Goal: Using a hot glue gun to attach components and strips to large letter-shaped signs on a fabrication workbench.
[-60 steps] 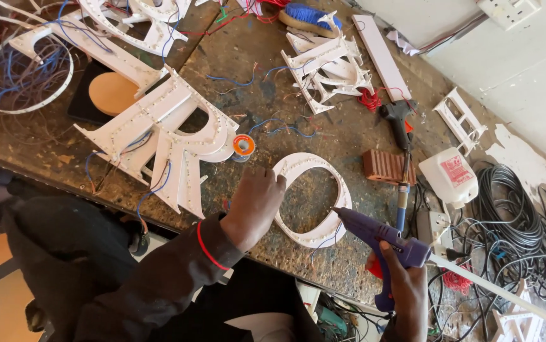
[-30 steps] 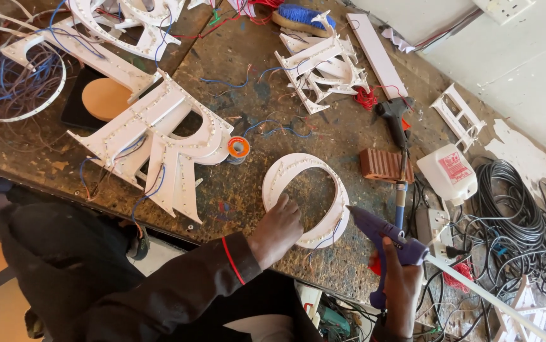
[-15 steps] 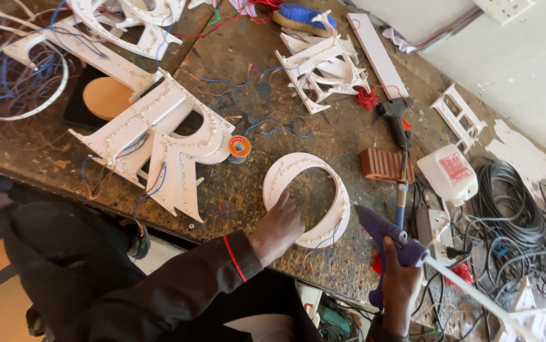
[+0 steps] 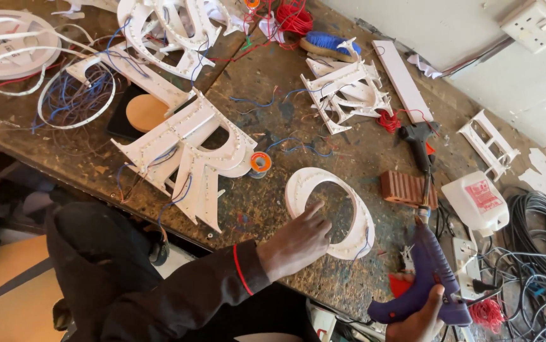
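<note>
Resting fingers on the white ring (image 4: 356,218), left hand (image 4: 295,244) flanks R-letter (image 4: 190,155); right hand (image 4: 420,320) grips glue gun (image 4: 426,278).

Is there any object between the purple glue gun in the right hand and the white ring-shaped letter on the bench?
Nothing visible does. The purple glue gun in the right hand sits just right of the white ring-shaped letter, with only bare bench between them. The left hand touches the ring's near edge, away from that gap.

Soft, even daylight, faint shadows, sharp focus, slight wide-angle bending at edges.
</note>
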